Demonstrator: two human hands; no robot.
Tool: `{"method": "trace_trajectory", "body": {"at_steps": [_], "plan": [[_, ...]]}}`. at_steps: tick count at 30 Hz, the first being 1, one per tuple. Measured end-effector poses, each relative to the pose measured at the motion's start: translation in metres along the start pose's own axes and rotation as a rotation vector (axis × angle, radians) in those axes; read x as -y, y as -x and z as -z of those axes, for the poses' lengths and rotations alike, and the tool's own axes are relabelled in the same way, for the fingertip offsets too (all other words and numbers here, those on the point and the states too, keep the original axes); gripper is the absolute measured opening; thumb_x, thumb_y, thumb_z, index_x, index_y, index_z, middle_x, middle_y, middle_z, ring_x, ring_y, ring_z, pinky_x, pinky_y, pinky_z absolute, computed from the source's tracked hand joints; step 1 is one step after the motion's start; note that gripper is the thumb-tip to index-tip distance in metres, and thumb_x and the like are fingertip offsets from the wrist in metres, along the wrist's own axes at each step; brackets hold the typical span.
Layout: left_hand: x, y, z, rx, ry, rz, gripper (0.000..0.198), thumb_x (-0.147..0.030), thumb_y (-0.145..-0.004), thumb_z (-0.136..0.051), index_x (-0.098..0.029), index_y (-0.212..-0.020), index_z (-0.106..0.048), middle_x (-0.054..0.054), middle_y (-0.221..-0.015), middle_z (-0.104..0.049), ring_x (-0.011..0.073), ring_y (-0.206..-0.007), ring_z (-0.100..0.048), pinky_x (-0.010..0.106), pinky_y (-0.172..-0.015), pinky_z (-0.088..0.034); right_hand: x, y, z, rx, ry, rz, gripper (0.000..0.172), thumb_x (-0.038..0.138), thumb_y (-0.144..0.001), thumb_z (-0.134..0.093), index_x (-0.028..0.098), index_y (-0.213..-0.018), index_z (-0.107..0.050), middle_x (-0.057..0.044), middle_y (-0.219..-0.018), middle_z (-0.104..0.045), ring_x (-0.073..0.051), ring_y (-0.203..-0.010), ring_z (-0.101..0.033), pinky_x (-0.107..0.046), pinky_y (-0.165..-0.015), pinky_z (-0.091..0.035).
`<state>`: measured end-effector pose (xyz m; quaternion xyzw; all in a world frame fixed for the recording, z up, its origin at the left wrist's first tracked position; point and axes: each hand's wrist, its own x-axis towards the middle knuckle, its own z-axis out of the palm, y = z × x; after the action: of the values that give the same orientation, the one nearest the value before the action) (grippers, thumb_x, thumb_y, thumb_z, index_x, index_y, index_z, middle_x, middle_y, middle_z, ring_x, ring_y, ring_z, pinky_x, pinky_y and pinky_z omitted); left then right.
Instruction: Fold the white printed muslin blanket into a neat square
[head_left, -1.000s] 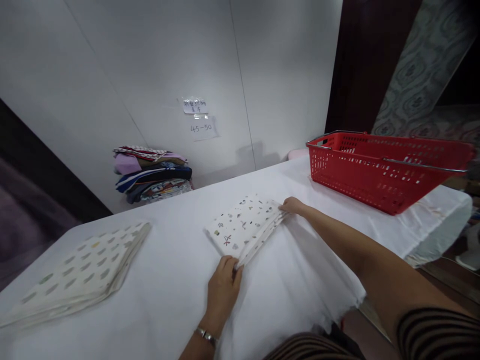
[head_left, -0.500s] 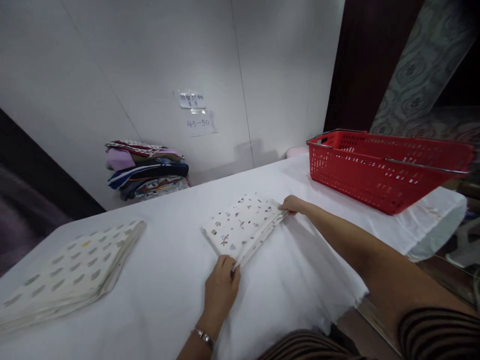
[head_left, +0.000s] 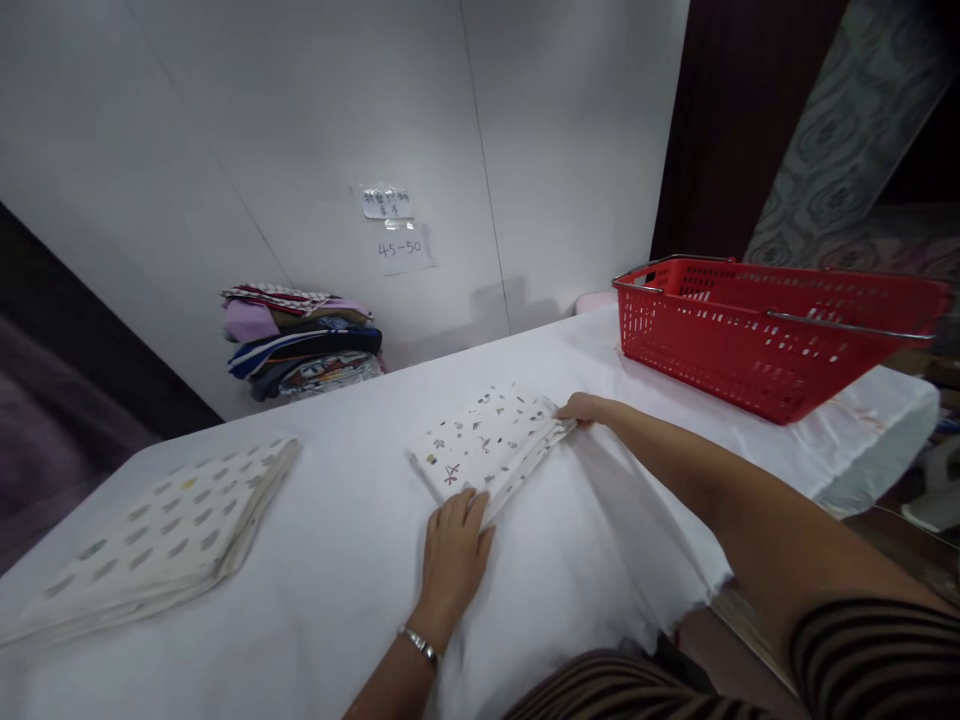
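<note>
A white folded cloth (head_left: 487,435) printed with small grey, brown and yellow motifs lies on the white-covered table in front of me. My right hand (head_left: 586,409) pinches its right corner, where the stacked layers of the fold show. At the near left corner, my left hand (head_left: 457,545) rests with its fingers stretched over the cloth's edge and the thumb apart; a metal bracelet is on that wrist. Further left lies another folded cloth (head_left: 172,525), white with grey dabs and one yellow dab, touched by neither hand.
A red plastic basket (head_left: 720,340) with metal handles stands at the table's back right. A pile of folded textiles (head_left: 304,345) sits beyond the back edge by the wall, below two paper notes (head_left: 401,247). The white tablecloth (head_left: 345,580) hangs in creases near me.
My left hand has gone from gripping the near corner to lying over the cloth's edge, slightly further up and right. My right hand stays at its corner. The view has shifted slightly.
</note>
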<state>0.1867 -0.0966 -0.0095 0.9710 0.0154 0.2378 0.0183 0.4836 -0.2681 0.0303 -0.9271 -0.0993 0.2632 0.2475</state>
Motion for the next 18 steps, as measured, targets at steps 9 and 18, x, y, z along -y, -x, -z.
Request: {"method": "trace_trajectory", "body": {"at_steps": [9,18], "plan": [[0.013,-0.007,0.011,0.132,-0.001,-0.051,0.044,-0.007,-0.077,-0.048,-0.023,-0.118,-0.053,0.006,-0.111,-0.059,0.0216,-0.103,-0.051,0.038,-0.09,-0.037,-0.006,0.014,0.0,0.114,-0.143,0.027,0.021,0.032,-0.074,-0.06,0.014,-0.063,-0.059,-0.003,-0.054,-0.058,-0.013,-0.054,-0.057,-0.021,-0.051,-0.047],[0.011,-0.012,0.013,0.225,-0.085,-0.051,0.065,0.003,-0.072,-0.038,-0.022,-0.132,-0.04,0.008,-0.114,-0.055,0.0206,-0.104,-0.049,0.038,-0.091,-0.034,-0.007,0.008,-0.008,0.026,-0.219,0.023,0.021,0.03,-0.068,-0.066,0.012,-0.064,-0.058,-0.002,-0.048,-0.052,-0.016,-0.049,-0.054,-0.024,-0.044,-0.042]]}}
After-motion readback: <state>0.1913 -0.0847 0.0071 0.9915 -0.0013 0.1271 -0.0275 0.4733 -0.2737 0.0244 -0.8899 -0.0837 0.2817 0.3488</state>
